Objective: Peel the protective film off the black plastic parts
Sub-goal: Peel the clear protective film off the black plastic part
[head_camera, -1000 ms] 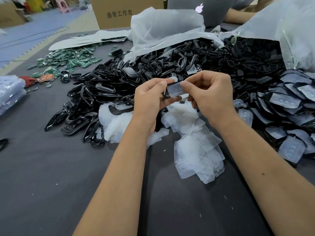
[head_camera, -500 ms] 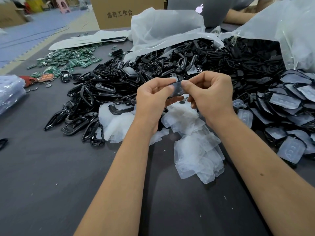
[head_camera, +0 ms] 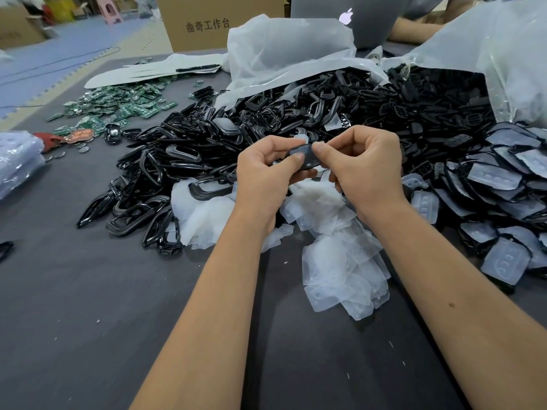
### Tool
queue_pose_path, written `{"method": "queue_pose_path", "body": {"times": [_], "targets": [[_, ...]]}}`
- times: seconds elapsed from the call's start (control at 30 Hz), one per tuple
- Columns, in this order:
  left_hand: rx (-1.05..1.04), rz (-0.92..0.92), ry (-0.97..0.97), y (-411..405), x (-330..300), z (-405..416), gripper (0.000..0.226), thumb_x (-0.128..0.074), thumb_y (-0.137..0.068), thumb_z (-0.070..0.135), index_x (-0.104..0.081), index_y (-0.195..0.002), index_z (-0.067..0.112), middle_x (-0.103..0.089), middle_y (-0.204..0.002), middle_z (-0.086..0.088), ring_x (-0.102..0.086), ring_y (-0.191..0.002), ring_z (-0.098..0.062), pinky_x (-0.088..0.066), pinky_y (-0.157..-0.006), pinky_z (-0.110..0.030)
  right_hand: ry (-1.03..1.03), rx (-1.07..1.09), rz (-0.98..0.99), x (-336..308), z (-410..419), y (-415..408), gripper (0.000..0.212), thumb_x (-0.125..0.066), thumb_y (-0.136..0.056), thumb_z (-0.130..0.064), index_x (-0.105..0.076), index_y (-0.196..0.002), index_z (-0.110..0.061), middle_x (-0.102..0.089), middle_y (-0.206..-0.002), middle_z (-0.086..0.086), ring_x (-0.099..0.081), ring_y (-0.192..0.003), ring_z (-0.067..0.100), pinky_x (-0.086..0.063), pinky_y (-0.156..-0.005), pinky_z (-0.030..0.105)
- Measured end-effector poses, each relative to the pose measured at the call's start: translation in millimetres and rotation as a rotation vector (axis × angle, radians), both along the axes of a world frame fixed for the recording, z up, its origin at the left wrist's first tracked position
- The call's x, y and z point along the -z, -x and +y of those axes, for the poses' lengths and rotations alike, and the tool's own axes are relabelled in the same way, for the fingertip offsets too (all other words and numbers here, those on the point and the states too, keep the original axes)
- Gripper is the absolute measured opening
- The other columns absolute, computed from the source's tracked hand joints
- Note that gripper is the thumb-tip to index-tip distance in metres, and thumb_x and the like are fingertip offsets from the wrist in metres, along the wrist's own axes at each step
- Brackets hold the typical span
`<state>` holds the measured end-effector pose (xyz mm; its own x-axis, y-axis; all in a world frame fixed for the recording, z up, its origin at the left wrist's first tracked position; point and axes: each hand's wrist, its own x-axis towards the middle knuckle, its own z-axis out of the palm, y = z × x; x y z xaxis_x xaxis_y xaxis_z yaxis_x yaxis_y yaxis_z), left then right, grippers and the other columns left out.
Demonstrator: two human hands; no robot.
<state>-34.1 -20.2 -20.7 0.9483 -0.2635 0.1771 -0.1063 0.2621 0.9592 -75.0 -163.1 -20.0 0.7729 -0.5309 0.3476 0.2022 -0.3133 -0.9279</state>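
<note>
Above the table's middle, my left hand (head_camera: pixel 265 170) grips a small black plastic part (head_camera: pixel 307 158) between thumb and fingers. My right hand (head_camera: pixel 365 164) pinches the same part's upper right edge with thumb and forefinger. A bit of clear protective film (head_camera: pixel 301 139) sticks up just behind the part. Below my hands lies a heap of peeled clear films (head_camera: pixel 340 250). On the right lie several black parts still covered with film (head_camera: pixel 497 179).
A large pile of black plastic frames (head_camera: pixel 207 149) spreads across the dark table (head_camera: pixel 88 321), spilling from clear bags (head_camera: pixel 284 51). Green circuit boards (head_camera: pixel 118 105) lie at the far left. A cardboard box (head_camera: pixel 213 22) and a laptop (head_camera: pixel 349 16) stand behind.
The clear film that covered the part's face between my hands is mostly gone from it; the bare black surface now shows. Both hands stayed in place.
</note>
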Motion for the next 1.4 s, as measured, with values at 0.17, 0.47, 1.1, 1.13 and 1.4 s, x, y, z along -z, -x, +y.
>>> {"method": "queue_pose_path", "body": {"times": [0.17, 0.47, 1.1, 1.13, 1.4], "targets": [[0.004, 0.003, 0.0, 0.6, -1.0, 0.6, 0.018, -0.063, -0.093, -0.012, -0.072, -0.1, 0.001, -0.074, -0.097, -0.023, -0.076, -0.078, -0.032, -0.061, -0.072, -0.031, 0.04, 0.027, 0.002, 0.0, 0.4, 0.4, 0.019, -0.088, -0.081, -0.025, -0.073, -0.071, -0.018, -0.072, -0.061, -0.003, -0.063, -0.048, 0.008, -0.048, -0.053, 0.024], [0.057, 0.019, 0.049, 0.6, -3.8, 3.9, 0.022, -0.059, -0.094, -0.013, -0.073, -0.099, 0.004, -0.076, -0.083, -0.01, -0.074, -0.069, -0.027, -0.056, -0.064, -0.02, -0.432, -0.194, 0.12, -6.1, -2.6, 1.2, 0.017, -0.087, -0.083, -0.015, -0.071, -0.083, -0.011, -0.067, -0.067, -0.002, -0.057, -0.054, 0.009, -0.042, -0.043, 0.021], [-0.095, -0.017, -0.093, 1.0, -1.7, -0.3, 0.008, -0.071, -0.091, -0.006, -0.073, -0.097, -0.001, -0.076, -0.09, -0.024, -0.076, -0.07, -0.03, -0.058, -0.062, -0.025, 0.146, -0.086, 0.121, -1.9, -0.3, 2.2, 0.027, -0.063, -0.101, -0.011, -0.074, -0.077, -0.006, -0.068, -0.058, 0.003, -0.064, -0.043, 0.017, -0.051, -0.039, 0.028], [-0.103, -0.014, -0.094, 1.0, -1.9, -0.5, 0.009, -0.071, -0.091, -0.006, -0.073, -0.099, -0.002, -0.076, -0.09, -0.023, -0.076, -0.069, -0.029, -0.057, -0.061, -0.023, 0.143, -0.092, 0.125, -2.1, 0.0, 2.3, 0.029, -0.06, -0.102, -0.011, -0.073, -0.077, -0.005, -0.069, -0.06, 0.004, -0.065, -0.044, 0.017, -0.051, -0.039, 0.029], [-0.024, -0.012, -0.079, -1.8, -5.0, 6.1, 0.012, -0.069, -0.093, -0.007, -0.073, -0.103, -0.002, -0.077, -0.088, -0.019, -0.075, -0.067, -0.023, -0.054, -0.059, -0.018, 0.101, -0.125, 0.068, -2.0, 0.2, 3.3, 0.023, -0.076, -0.096, -0.024, -0.076, -0.08, -0.008, -0.071, -0.062, 0.004, -0.062, -0.044, 0.014, -0.047, -0.04, 0.026]]}}
